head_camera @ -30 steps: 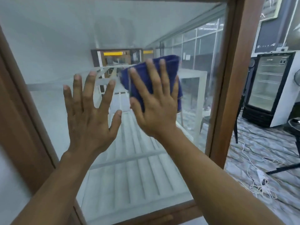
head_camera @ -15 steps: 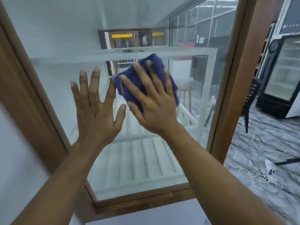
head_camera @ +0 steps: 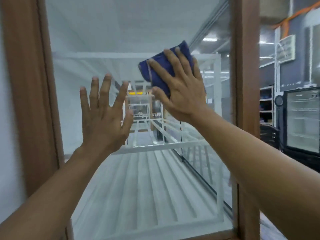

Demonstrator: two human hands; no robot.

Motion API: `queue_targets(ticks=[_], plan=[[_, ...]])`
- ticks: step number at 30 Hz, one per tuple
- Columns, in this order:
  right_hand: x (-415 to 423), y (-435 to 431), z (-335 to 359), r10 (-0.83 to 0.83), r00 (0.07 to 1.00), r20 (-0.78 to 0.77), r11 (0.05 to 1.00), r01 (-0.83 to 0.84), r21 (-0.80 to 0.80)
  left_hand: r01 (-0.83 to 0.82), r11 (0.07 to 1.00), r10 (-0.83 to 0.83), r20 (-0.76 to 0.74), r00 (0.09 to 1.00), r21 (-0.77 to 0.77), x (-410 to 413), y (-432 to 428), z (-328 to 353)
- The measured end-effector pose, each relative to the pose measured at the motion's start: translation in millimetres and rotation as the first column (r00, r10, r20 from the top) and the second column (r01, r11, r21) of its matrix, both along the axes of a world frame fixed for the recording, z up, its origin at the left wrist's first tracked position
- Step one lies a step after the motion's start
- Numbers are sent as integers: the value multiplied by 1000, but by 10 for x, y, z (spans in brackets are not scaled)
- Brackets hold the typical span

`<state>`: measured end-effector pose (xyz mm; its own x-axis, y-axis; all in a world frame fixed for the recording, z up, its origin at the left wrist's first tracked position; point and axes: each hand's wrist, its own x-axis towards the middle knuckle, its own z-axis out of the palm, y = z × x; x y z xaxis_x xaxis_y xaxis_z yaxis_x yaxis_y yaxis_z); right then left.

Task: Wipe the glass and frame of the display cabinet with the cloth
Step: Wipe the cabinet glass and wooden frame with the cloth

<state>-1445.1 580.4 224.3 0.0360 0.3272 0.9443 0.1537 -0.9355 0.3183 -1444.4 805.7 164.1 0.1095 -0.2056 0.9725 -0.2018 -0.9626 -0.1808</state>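
The display cabinet's glass pane (head_camera: pixel 107 40) fills the middle of the view, held by a brown wooden frame (head_camera: pixel 245 66) with uprights at left and right. A folded blue cloth (head_camera: pixel 160 70) lies flat against the upper right part of the glass. My right hand (head_camera: pixel 181 89) presses it to the pane with straight, spread fingers. My left hand (head_camera: pixel 103 115) is flat on the glass lower and to the left, fingers spread, holding nothing. White slatted shelves (head_camera: pixel 147 187) show inside the cabinet behind the glass.
To the right of the frame stands a black glass-door fridge (head_camera: pixel 301 118), with shelving (head_camera: pixel 266 104) behind it and a dark chair (head_camera: pixel 270 135) in front. A white wall borders the left upright.
My right hand has slid the cloth up and to the right across the glass. The view has tilted upward; the left hand stays flat on the pane.
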Motion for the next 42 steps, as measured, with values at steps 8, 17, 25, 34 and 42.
queue_targets(ticks=[8,17,25,34,42], plan=[[9,141,-852,22,998,-62,1000,-22,2,-36,999,36,-6,999,37,13,-263,-402],[-73,-270,-1135,10,997,-79,909,24,417,-24,998,24,-4,1000,57,30,-188,-833],[41,-588,-1582,-21,999,-28,964,27,264,-32,998,33,-24,999,56,35,27,-1435],[-20,302,-2751,72,994,-86,997,-74,-25,-6,999,9,-78,997,40,-49,-32,-2125],[-39,127,-3033,132,989,-65,809,-69,584,-53,996,60,-95,994,72,-40,-37,-2332]])
